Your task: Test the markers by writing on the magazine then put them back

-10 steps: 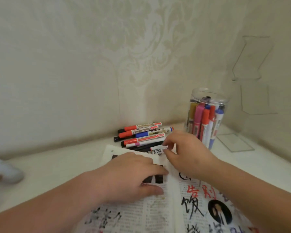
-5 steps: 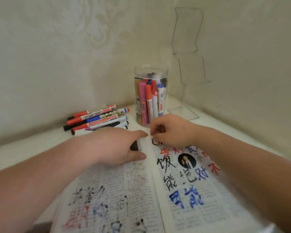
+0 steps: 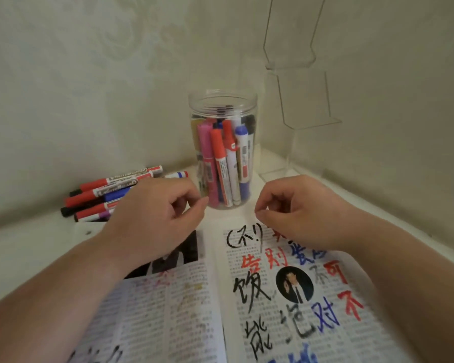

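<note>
A clear plastic stand [image 3: 306, 100] stands in the corner on the white table [image 3: 24, 247]. Behind it is a pale wall with swirly patterns [image 3: 89, 74].
</note>
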A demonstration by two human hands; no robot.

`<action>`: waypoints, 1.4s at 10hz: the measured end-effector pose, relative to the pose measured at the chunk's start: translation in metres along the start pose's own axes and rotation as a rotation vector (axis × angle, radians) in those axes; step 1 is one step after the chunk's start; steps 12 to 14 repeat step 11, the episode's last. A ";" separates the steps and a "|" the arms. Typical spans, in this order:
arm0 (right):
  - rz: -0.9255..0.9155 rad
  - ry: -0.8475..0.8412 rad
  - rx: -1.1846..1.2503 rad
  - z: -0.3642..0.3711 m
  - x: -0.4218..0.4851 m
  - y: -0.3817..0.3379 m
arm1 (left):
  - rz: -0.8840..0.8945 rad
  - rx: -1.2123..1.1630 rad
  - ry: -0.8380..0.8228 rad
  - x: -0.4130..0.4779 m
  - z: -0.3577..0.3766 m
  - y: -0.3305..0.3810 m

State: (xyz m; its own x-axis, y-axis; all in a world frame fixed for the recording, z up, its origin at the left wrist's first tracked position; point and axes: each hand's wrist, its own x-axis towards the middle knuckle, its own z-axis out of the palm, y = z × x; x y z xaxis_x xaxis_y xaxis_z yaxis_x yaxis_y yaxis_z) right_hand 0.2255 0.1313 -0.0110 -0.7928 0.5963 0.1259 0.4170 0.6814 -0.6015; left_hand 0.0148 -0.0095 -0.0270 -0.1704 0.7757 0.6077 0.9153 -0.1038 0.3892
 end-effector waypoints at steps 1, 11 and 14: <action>0.022 -0.030 0.010 0.001 0.001 -0.001 | -0.052 -0.046 -0.011 0.000 0.004 0.000; 0.354 0.105 -0.244 -0.018 0.090 0.022 | -0.306 -0.017 -0.331 0.074 0.025 0.005; 0.354 0.105 -0.244 -0.018 0.090 0.022 | -0.306 -0.017 -0.331 0.074 0.025 0.005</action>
